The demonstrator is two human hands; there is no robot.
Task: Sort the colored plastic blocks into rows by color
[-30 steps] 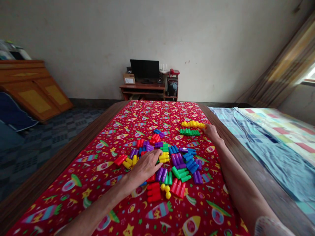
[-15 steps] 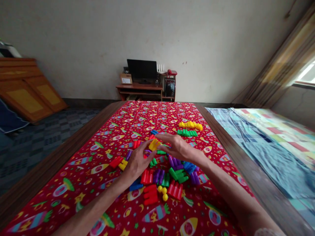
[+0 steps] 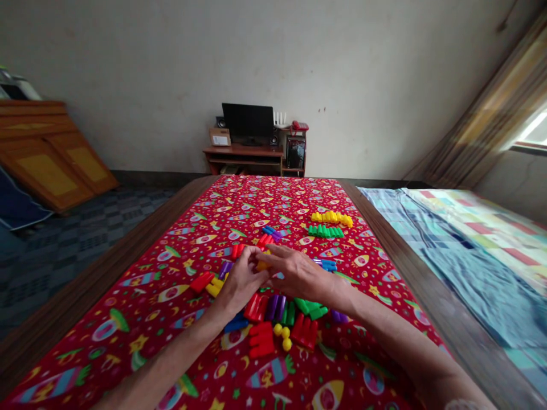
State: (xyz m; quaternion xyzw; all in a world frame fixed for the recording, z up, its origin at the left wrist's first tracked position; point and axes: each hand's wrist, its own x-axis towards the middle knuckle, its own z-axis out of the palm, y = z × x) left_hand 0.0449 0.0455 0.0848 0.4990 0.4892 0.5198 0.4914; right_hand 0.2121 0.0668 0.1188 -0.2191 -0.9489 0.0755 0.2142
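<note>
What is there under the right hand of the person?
Along the near side of the right hand, green blocks and a purple block show on the red cloth. Whatever lies directly beneath is covered.

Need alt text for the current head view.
A person's left hand and right hand meet at a partly hidden yellow block above scattered colored blocks on a red patterned cloth. Farther away, to the right, lie a yellow row and a green row of blocks.

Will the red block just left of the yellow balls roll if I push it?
Probably not: the red block lies flat, its ribs side by side. It looks like plastic, so likely light and stiff. Its shine hints it may feel slippery.
</note>
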